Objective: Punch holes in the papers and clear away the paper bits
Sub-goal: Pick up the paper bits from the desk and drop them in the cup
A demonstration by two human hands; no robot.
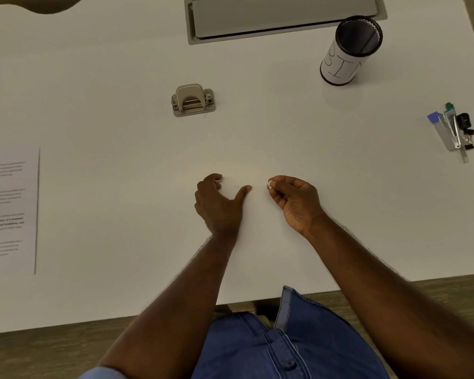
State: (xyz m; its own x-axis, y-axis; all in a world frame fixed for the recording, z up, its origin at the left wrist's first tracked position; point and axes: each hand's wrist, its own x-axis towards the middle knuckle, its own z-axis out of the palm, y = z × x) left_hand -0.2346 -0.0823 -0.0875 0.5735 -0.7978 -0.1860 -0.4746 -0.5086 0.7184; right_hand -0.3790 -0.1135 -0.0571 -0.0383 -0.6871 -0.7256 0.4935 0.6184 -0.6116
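My right hand pinches a small white paper bit between thumb and fingertips, just above the white table. My left hand rests on the table beside it, fingers curled down and thumb stretched toward the right hand; nothing shows in its grasp. A faint speck lies on the table between the two hands. The beige hole punch stands farther back, apart from both hands. The printed papers lie at the left edge of the table.
A black mesh cup with a white paper label stands at the back right. Pens and black binder clips lie at the right edge. A grey cable hatch is set into the table at the back.
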